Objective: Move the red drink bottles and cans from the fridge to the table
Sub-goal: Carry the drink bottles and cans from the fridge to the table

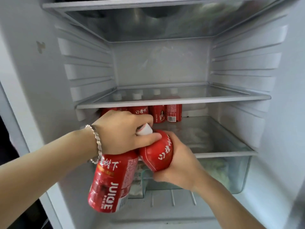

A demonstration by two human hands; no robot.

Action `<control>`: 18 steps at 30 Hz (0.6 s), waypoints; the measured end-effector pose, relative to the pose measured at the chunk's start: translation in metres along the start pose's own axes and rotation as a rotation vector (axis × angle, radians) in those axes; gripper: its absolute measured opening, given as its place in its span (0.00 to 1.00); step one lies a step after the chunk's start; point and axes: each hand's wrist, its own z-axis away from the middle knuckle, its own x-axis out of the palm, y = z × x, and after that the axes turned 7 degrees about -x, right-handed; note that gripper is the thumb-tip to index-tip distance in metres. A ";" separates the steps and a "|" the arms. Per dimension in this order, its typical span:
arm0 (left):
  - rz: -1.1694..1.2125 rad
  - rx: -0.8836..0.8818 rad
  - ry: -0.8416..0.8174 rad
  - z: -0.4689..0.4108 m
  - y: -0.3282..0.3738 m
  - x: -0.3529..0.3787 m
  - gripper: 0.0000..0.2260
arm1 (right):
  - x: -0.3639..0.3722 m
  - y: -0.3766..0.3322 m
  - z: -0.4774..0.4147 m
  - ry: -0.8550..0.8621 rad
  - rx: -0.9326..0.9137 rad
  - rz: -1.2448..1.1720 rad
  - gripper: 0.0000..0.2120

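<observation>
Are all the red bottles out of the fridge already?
No, several red bottles stand in a row at the back of the fridge shelf.

The left hand (118, 131) covers the cap of the JUICE bottle (109, 182); the drawer (239, 176) holds blurred contents.

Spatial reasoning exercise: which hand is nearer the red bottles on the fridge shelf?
Left. Left hand just below-left of the red bottles; right hand lower, further right.
</observation>
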 end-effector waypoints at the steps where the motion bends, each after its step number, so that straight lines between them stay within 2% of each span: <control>1: 0.051 -0.021 -0.015 -0.001 -0.005 0.002 0.22 | -0.002 -0.001 -0.002 -0.083 0.011 -0.024 0.40; 3: 0.149 -0.051 -0.044 -0.002 -0.013 0.007 0.20 | -0.011 -0.005 -0.005 -0.262 0.048 -0.173 0.35; 4: 0.174 -0.062 -0.063 -0.002 -0.017 0.009 0.19 | -0.015 -0.004 -0.009 -0.299 0.068 -0.257 0.30; 5: 0.183 -0.075 -0.090 0.000 -0.020 0.012 0.19 | -0.018 -0.002 -0.016 -0.271 0.075 -0.319 0.24; 7: 0.192 -0.094 -0.136 0.003 -0.024 0.016 0.21 | -0.017 0.016 -0.046 -0.062 0.093 -0.299 0.19; 9: 0.180 -0.120 -0.144 0.005 -0.028 0.018 0.25 | -0.005 0.034 -0.083 0.063 0.134 -0.214 0.26; 11: 0.163 -0.158 -0.154 0.007 -0.033 0.017 0.25 | 0.010 0.048 -0.120 0.051 0.171 -0.183 0.35; 14: 0.118 -0.172 -0.166 0.009 -0.034 0.014 0.24 | 0.032 0.055 -0.160 0.045 0.220 -0.104 0.42; 16: 0.047 -0.170 -0.155 0.012 -0.032 0.014 0.23 | 0.046 0.055 -0.175 0.076 0.263 -0.100 0.45; 18: -0.002 -0.182 -0.154 0.016 -0.029 0.016 0.20 | 0.055 0.056 -0.178 0.157 0.292 -0.047 0.43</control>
